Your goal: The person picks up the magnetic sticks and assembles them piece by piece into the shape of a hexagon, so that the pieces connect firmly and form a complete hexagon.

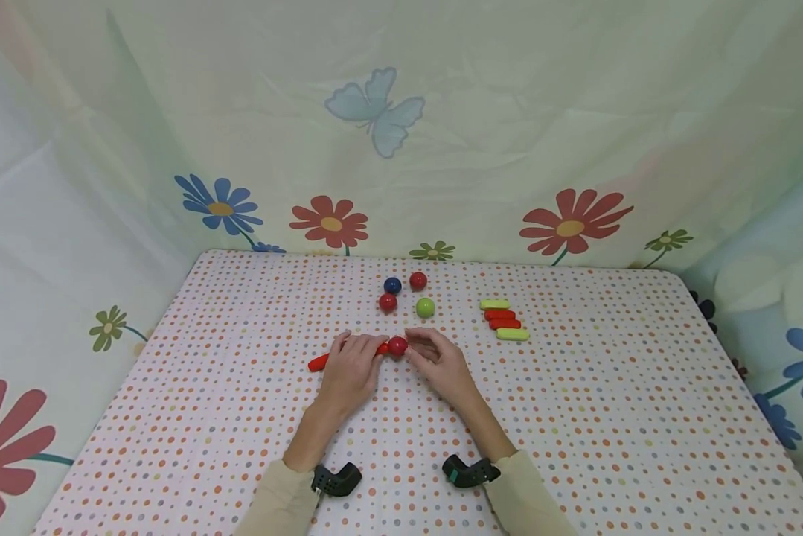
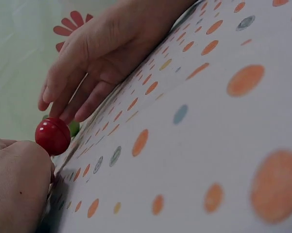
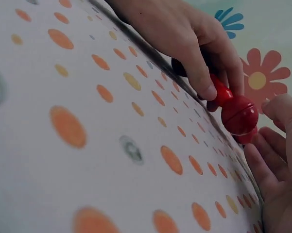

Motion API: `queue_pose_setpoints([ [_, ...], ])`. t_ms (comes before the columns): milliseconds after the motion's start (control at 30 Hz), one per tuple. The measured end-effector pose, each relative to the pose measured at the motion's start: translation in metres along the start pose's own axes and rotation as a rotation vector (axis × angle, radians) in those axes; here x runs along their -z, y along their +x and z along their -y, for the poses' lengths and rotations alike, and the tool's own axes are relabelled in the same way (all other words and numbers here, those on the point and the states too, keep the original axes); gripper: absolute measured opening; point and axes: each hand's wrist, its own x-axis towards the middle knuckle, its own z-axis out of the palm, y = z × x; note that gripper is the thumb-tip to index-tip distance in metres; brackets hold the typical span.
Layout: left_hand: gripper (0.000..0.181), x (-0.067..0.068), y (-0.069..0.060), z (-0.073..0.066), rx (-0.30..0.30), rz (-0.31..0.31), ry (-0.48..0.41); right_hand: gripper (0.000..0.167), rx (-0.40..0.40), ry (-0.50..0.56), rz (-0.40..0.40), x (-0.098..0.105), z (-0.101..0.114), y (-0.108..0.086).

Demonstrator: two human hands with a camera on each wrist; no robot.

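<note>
My left hand (image 1: 350,368) grips a red toy rod (image 1: 318,362) that lies slantwise, its middle hidden under the fingers. At the rod's right end sits a glossy red ball (image 1: 397,346), in line with it and touching it as far as the right wrist view shows. Close by the ball's right side is my right hand (image 1: 444,365), fingers loosely bent and not wrapped round it. In the left wrist view those fingers (image 2: 63,90) hang above and behind the red ball (image 2: 53,136). The rod's red tip (image 3: 221,89) shows between left thumb and ball in the right wrist view.
Beyond the hands stand a blue ball (image 1: 392,286), a red ball (image 1: 417,281), another red ball (image 1: 388,303) and a green ball (image 1: 425,307). To the right lie short yellow-green rods (image 1: 512,335) and red rods (image 1: 500,315) in a row. A dotted cloth (image 1: 609,417) covers the table.
</note>
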Motion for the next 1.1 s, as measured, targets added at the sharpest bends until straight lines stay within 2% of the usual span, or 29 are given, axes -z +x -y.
queue_pose_setpoints([
  [100, 0.032, 0.001, -0.001, 0.001, 0.029, -0.001, 0.005, 0.034, -0.001, -0.021, -0.094, 0.005, 0.002, 0.0],
  [267, 0.031, 0.004, -0.002, 0.002, 0.052, -0.031, 0.014, 0.03, 0.052, -0.047, -0.25, 0.018, -0.013, 0.001],
  [367, 0.034, 0.004, 0.0, 0.002, 0.051, -0.039, 0.024, 0.028, 0.136, -0.114, -0.312, 0.032, -0.018, -0.001],
  [500, 0.046, 0.002, 0.001, 0.0, 0.043, -0.045, 0.028, 0.028, 0.28, -0.272, -0.388, 0.054, -0.024, -0.005],
  [567, 0.051, 0.002, 0.001, -0.001, 0.059, -0.049, 0.025, 0.028, 0.334, -0.334, -0.427, 0.065, -0.028, -0.008],
  [633, 0.052, 0.001, 0.0, -0.001, 0.094, -0.052, 0.032, 0.028, 0.345, -0.386, -0.472, 0.077, -0.031, -0.01],
  [733, 0.051, 0.001, 0.0, -0.001, 0.163, -0.053, 0.046, 0.027, 0.291, -0.438, -0.548, 0.091, -0.035, -0.016],
  [833, 0.047, 0.0, 0.0, -0.001, 0.185, -0.079, 0.078, 0.026, 0.194, -0.451, -0.613, 0.102, -0.037, -0.02],
  [933, 0.039, 0.0, -0.001, 0.0, 0.152, -0.141, 0.089, 0.027, 0.077, -0.454, -0.636, 0.106, -0.038, -0.022],
  [1033, 0.034, -0.001, 0.0, 0.001, 0.101, -0.203, 0.085, 0.029, -0.041, -0.492, -0.625, 0.106, -0.04, -0.02],
  [1100, 0.033, -0.001, 0.002, 0.002, 0.076, -0.226, 0.083, 0.029, -0.084, -0.503, -0.612, 0.105, -0.041, -0.018],
])
